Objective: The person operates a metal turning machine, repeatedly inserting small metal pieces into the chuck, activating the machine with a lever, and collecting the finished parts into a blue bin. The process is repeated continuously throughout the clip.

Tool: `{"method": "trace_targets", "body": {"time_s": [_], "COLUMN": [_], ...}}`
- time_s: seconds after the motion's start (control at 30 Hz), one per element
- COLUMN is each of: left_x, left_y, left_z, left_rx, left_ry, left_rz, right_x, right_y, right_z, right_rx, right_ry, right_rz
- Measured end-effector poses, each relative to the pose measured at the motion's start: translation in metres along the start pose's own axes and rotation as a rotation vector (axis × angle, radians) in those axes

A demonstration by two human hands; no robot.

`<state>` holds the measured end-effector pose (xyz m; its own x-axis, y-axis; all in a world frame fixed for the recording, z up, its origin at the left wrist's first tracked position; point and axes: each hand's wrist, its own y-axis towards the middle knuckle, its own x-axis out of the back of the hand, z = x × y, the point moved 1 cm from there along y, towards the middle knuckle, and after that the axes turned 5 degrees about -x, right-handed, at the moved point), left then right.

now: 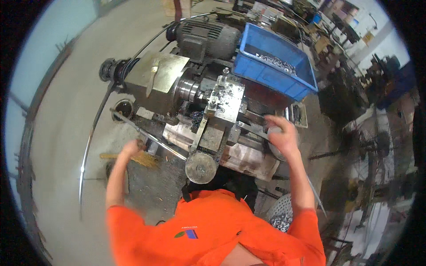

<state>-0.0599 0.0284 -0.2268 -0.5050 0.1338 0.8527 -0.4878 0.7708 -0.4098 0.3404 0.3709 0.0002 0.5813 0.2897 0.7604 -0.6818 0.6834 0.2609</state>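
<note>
A small metal lathe stands in front of me, its spindle chuck facing a steel tool block. My right hand curls at the outer end of a flat metal lever on the lathe's right side; its index finger points left. My left hand is blurred, its fingers bent around something small and dark that I cannot make out. It is beside a long metal rod and apart from the lathe. A round metal knob sits at the lathe's near end.
Behind the lathe, a blue crate holds many small metal parts, near an electric motor. A white perforated basket of metal parts stands low by my right arm. A straw brush lies beyond my left hand. Machinery crowds the right.
</note>
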Motion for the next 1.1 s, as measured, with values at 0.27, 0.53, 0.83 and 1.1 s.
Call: {"method": "trace_targets", "body": {"time_s": [0.27, 0.53, 0.83, 1.1], "left_x": [0.149, 0.083, 0.108, 0.112], "left_y": [-0.127, -0.158, -0.146, -0.147], "left_z": [0.028, 0.092, 0.122, 0.13], "left_rx": [0.203, 0.599, 0.648, 0.687], "left_ry": [-0.039, 0.137, 0.247, 0.233], "left_rz": [-0.781, -0.727, -0.73, -0.695], "right_x": [-0.105, -0.116, -0.129, -0.12], "right_y": [0.13, 0.141, 0.138, 0.139], "right_z": [0.102, 0.085, 0.086, 0.089], "right_rx": [0.175, 0.335, 0.417, 0.042], "right_ry": [-0.031, -0.062, -0.313, -0.148], "right_rz": [0.425, 0.005, -0.096, 0.243]}}
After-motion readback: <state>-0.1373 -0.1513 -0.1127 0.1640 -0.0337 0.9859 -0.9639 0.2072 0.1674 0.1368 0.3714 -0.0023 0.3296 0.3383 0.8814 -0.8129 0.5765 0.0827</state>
